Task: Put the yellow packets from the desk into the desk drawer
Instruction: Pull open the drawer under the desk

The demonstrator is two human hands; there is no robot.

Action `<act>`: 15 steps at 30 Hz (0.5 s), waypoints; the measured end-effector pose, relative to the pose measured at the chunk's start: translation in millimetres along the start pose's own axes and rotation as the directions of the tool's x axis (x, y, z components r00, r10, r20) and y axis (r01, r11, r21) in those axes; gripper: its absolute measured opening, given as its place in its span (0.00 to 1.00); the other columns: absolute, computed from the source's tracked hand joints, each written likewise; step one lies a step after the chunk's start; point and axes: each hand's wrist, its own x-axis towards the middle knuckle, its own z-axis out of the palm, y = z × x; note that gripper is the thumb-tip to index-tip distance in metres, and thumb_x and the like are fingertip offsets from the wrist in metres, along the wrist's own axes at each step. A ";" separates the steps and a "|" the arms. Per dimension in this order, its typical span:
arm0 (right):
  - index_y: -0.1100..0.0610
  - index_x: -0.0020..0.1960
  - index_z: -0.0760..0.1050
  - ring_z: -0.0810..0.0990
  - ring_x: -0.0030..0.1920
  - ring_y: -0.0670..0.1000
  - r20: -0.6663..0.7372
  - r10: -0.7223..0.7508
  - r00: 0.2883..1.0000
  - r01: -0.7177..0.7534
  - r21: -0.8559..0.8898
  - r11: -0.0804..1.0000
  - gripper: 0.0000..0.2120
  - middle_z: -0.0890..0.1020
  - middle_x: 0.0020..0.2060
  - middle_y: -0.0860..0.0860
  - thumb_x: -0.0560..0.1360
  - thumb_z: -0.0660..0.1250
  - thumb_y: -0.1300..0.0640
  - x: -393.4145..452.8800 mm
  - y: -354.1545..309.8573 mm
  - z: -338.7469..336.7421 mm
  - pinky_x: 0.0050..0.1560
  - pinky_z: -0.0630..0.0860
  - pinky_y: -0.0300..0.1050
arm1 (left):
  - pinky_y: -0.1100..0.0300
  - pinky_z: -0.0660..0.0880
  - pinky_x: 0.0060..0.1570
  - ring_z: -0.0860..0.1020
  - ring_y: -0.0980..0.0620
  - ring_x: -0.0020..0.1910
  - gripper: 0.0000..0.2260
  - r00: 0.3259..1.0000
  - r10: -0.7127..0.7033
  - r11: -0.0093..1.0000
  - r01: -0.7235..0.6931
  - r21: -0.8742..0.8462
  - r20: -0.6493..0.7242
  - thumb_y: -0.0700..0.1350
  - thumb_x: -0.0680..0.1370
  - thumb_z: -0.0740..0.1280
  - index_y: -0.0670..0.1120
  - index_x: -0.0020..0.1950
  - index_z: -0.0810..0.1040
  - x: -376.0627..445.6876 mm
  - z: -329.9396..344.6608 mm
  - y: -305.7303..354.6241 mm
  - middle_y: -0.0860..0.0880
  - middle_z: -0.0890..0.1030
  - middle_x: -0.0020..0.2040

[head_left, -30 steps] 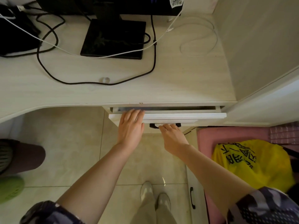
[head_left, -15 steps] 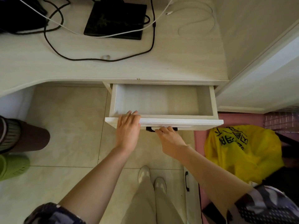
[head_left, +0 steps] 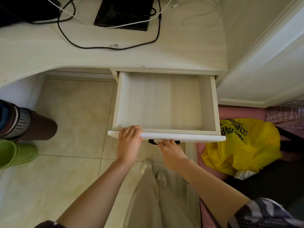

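Observation:
The white desk drawer (head_left: 213,102) is pulled far out from under the desk (head_left: 49,51), and I see nothing inside it. My left hand (head_left: 129,143) rests over the top of the drawer's front panel near its left end, fingers curled on the rim. My right hand (head_left: 171,152) is under the front panel with its fingers hooked on the black handle (head_left: 152,142). No yellow packets show on the visible part of the desk.
A black monitor base (head_left: 123,14) and black and white cables (head_left: 105,46) lie on the desk. A yellow plastic bag (head_left: 243,150) sits in a pink bin to the right. A brown bin (head_left: 32,125) and green bin (head_left: 14,153) stand on the left floor.
The drawer has gone from almost shut to far out. Both hands moved toward me with its front panel.

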 end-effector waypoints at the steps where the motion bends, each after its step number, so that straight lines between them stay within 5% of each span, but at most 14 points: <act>1: 0.59 0.75 0.58 0.60 0.71 0.62 0.006 0.000 1.000 0.000 -0.007 1.000 0.30 0.63 0.72 0.59 0.74 0.60 0.67 -3.1 -1.3 2.0 0.71 0.64 0.56 | 0.48 0.74 0.58 0.79 0.47 0.56 0.13 1.000 -0.006 1.000 0.006 -0.005 0.010 0.38 0.68 0.76 0.46 0.50 0.79 -4.1 -0.2 1.2 0.51 0.82 0.53; 15: 0.58 0.75 0.56 0.55 0.75 0.58 0.050 0.002 0.999 -0.010 0.152 0.988 0.28 0.62 0.74 0.54 0.76 0.58 0.64 -28.2 -5.8 16.0 0.74 0.60 0.53 | 0.45 0.71 0.63 0.77 0.44 0.61 0.14 0.986 -0.097 0.992 0.107 -0.066 0.136 0.33 0.69 0.71 0.43 0.53 0.79 -26.4 -6.2 11.5 0.47 0.82 0.56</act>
